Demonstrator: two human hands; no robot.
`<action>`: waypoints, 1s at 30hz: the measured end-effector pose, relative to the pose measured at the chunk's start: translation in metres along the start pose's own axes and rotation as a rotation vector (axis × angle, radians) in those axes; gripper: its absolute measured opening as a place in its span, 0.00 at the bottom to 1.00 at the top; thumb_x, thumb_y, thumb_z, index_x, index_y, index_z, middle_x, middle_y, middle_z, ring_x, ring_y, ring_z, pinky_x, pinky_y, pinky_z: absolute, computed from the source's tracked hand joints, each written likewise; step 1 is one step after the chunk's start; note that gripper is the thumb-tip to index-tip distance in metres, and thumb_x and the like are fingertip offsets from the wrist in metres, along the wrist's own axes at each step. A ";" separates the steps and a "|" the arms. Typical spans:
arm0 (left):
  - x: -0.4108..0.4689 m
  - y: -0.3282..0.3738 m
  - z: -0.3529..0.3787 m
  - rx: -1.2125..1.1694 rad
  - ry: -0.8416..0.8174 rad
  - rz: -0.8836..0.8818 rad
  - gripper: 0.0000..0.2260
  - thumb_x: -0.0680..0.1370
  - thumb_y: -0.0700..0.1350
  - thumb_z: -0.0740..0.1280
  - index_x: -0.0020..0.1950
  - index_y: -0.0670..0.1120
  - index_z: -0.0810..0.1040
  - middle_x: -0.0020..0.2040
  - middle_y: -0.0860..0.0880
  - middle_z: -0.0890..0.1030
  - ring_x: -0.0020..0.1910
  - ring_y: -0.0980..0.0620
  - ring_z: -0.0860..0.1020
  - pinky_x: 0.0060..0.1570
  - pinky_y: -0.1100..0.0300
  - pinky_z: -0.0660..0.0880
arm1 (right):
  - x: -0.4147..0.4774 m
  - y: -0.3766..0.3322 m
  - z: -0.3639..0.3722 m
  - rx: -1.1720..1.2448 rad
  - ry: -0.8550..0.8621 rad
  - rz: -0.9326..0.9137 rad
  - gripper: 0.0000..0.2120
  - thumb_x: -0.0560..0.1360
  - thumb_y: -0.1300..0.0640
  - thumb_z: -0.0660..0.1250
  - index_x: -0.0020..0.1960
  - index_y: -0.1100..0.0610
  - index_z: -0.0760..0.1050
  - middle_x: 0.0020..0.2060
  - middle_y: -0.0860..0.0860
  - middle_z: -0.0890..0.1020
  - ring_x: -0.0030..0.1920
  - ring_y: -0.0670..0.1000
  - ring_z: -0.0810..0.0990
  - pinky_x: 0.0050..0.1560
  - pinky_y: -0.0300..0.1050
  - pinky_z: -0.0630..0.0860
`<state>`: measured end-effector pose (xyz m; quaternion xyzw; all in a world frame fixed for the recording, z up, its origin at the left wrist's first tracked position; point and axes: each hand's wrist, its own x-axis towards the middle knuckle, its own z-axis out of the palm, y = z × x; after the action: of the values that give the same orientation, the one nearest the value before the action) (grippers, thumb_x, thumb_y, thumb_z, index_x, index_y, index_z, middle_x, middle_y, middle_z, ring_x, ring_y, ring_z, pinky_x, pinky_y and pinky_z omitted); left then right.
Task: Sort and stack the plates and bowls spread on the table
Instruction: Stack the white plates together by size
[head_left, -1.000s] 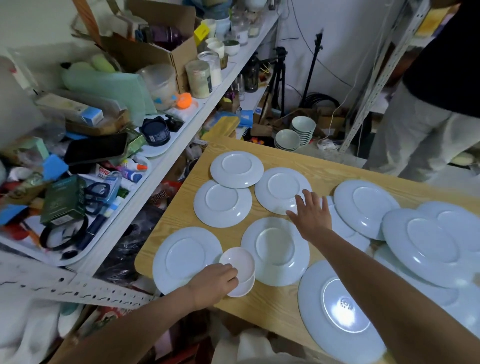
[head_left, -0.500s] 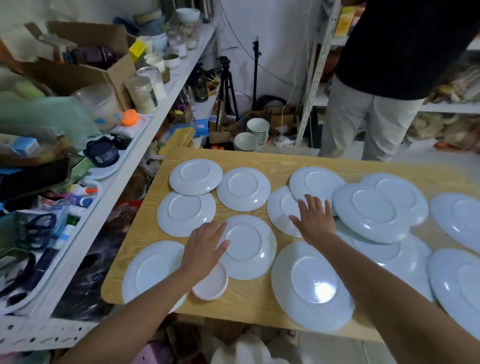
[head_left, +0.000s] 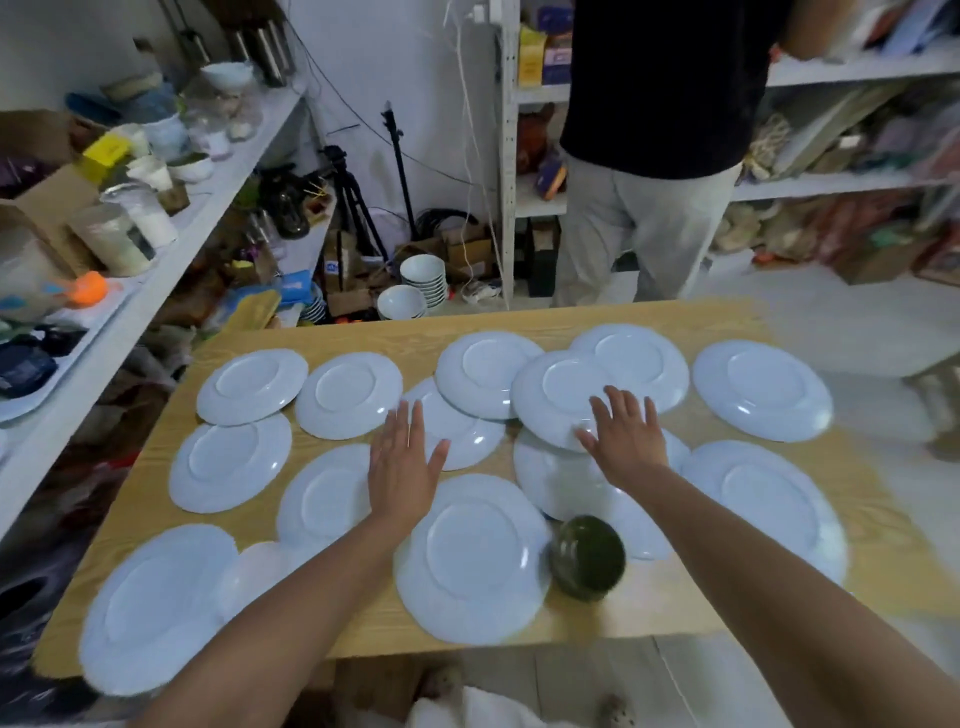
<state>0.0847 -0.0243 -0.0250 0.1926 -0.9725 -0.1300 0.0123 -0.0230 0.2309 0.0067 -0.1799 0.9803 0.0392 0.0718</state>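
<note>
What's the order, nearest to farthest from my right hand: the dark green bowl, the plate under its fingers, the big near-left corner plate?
1. Plate under the right hand, just ahead.
2. Dark green bowl, left of the forearm.
3. Big corner plate, far left.

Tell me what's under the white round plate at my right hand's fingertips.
The white round plate at the right hand lies across a far-left plate, a far-right plate and a nearer plate, all white. Their overlapped rims are hidden.
</note>
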 end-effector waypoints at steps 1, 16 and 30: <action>-0.002 0.021 0.005 -0.015 0.007 -0.014 0.31 0.81 0.61 0.46 0.79 0.48 0.44 0.79 0.48 0.46 0.78 0.49 0.46 0.76 0.52 0.46 | -0.003 0.021 0.001 -0.006 0.007 0.005 0.28 0.81 0.42 0.48 0.76 0.55 0.52 0.76 0.53 0.53 0.76 0.54 0.52 0.75 0.56 0.47; 0.016 0.208 0.033 -0.008 -0.043 0.063 0.31 0.81 0.60 0.46 0.79 0.47 0.41 0.79 0.47 0.43 0.78 0.47 0.44 0.76 0.50 0.43 | -0.027 0.215 0.022 -0.005 -0.003 0.189 0.28 0.81 0.42 0.47 0.76 0.55 0.53 0.76 0.53 0.54 0.76 0.54 0.53 0.75 0.56 0.48; 0.047 0.335 0.086 0.024 0.015 -0.085 0.31 0.81 0.60 0.47 0.79 0.46 0.42 0.79 0.46 0.43 0.78 0.45 0.43 0.76 0.49 0.42 | 0.011 0.346 0.037 0.001 0.013 0.052 0.29 0.81 0.43 0.49 0.77 0.56 0.51 0.76 0.53 0.54 0.76 0.54 0.52 0.75 0.56 0.47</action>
<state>-0.0898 0.2778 -0.0230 0.2348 -0.9649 -0.1173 0.0118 -0.1523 0.5536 -0.0136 -0.1545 0.9851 0.0393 0.0643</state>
